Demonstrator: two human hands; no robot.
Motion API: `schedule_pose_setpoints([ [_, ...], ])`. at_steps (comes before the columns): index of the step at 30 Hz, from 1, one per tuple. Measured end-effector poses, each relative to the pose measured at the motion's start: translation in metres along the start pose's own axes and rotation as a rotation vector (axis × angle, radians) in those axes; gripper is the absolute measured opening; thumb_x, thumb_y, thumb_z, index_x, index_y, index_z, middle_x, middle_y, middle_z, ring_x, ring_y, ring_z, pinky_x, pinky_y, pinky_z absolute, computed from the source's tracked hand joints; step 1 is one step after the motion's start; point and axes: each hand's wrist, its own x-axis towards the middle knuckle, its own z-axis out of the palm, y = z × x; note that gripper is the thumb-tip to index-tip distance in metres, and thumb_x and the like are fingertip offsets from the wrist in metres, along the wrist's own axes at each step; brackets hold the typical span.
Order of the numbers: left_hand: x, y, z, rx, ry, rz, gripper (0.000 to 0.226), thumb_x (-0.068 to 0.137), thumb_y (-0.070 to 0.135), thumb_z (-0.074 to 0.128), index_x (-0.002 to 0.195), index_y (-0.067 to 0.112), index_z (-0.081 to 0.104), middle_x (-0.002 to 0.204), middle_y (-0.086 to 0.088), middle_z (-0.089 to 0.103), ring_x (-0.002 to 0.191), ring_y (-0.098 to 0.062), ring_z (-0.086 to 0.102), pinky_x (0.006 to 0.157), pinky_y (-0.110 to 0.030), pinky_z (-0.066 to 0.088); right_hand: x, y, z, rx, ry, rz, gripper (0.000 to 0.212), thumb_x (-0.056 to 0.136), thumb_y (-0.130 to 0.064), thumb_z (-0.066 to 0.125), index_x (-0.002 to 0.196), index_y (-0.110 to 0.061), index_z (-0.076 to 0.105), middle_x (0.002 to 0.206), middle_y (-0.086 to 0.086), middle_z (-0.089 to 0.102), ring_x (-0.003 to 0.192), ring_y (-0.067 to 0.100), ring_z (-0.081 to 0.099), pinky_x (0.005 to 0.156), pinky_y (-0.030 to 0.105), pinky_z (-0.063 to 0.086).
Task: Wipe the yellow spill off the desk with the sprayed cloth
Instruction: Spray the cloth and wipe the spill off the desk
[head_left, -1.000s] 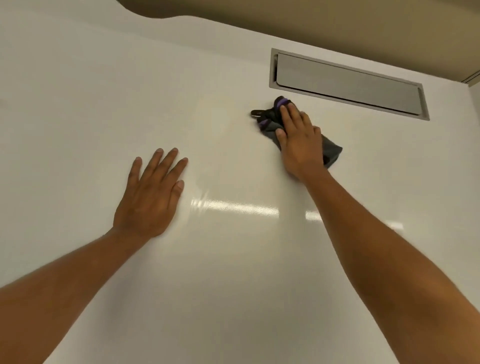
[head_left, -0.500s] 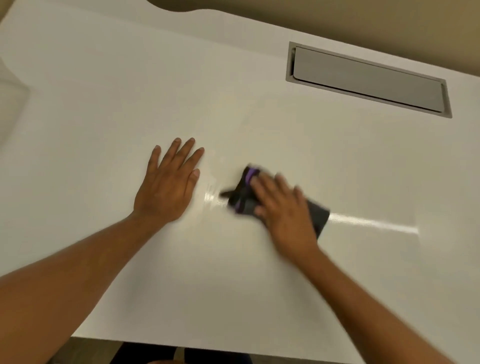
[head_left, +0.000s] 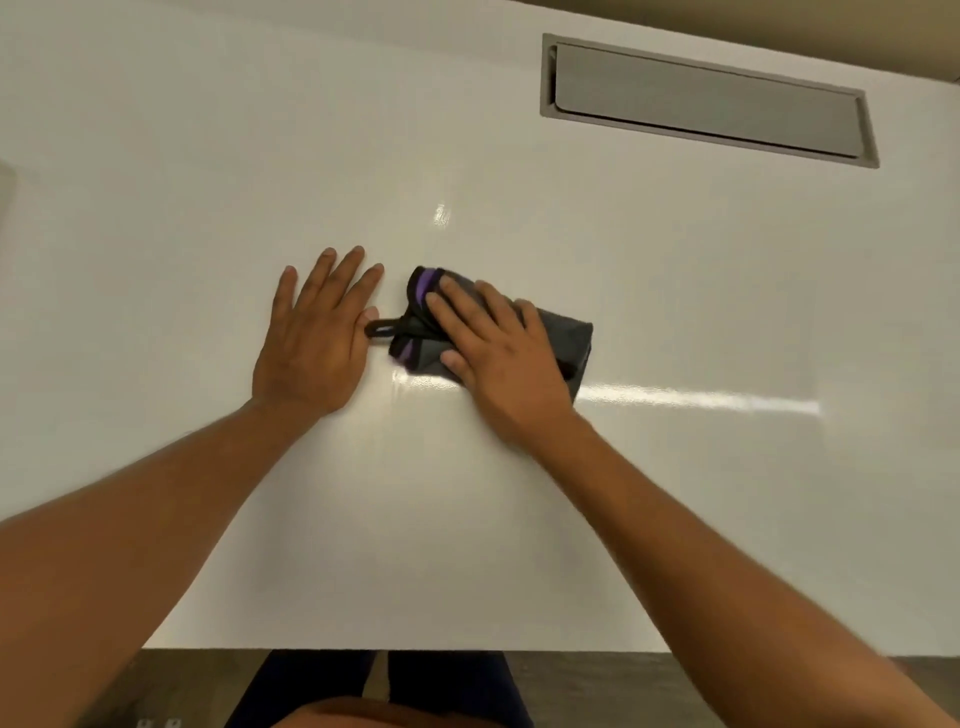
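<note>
Layout of the desk. The left hand lay flat on the desk near its centre, fingers spread and pointing away from the person. The cloth lay on the desk just right of that hand, its loop touching the left thumb. The right hand rested on top of the cloth. A recessed panel sat in the desk, far right.
</note>
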Motion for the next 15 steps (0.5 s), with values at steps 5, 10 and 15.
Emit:
schedule_pose_setpoints([
  [5,0.000,-0.003,0.005,0.004,-0.020,0.000,0.056,0.114,0.038,0.020,0.167,0.024,0.030,0.177,-0.002,0.028,0.165,-0.028,0.022,0.132,-0.044,0.001,-0.133,-0.082,0.036,0.109,-0.024,0.089,0.062,0.112,-0.042,0.035,0.170,-0.033,0.013,0.179,-0.009,0.012,0.165,0.027,0.011,0.132,0.055,0.011],
  [10,-0.002,-0.002,0.006,-0.010,0.020,0.013,0.055,0.114,0.039,0.020,0.166,0.023,0.031,0.176,-0.005,0.030,0.163,-0.031,0.025,0.131,-0.044,0.002,-0.146,-0.020,0.019,0.117,0.028,0.331,0.061,0.110,-0.044,0.040,0.168,-0.032,0.024,0.177,-0.005,0.023,0.163,0.029,0.021,0.129,0.057,0.027],
  [15,0.003,-0.002,0.005,-0.006,-0.003,0.037,0.057,0.111,0.036,0.021,0.163,0.016,0.037,0.173,-0.011,0.034,0.160,-0.037,0.029,0.128,-0.056,0.018,-0.107,0.136,-0.021,0.055,0.159,0.854,0.060,0.115,-0.043,0.032,0.170,-0.026,0.016,0.179,-0.003,0.014,0.160,0.034,0.021,0.121,0.056,0.032],
])
